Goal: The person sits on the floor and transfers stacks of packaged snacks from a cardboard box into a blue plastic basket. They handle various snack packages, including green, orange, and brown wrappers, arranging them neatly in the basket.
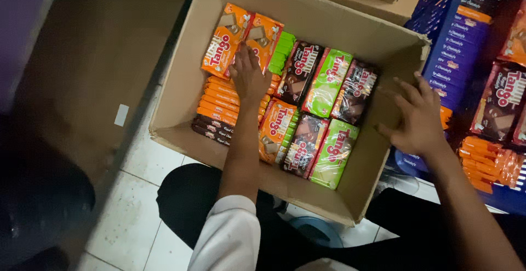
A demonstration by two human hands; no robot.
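Left hand (249, 74) is laid flat, fingers spread, on orange wafer packs (241, 36) stacked inside cardboard box (181, 90); nothing is grasped. Right hand (419, 117) is rested open against the box's right wall, nothing clenched.

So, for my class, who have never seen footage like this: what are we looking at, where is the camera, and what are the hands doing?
There is one picture, taken by a camera worn on a person's head and looking down, so the two bare arms reaching in from below are that person's own. They sit over a tiled floor with an open cardboard box in front of them. Inside it lie flat wafer packs in orange, green and dark brown, laid in rows, with more stacked on edge at the left. The left hand rests on the orange packs, fingers spread, gripping nothing. The right hand presses on the box's right wall. More packs lie in blue crates at the right.
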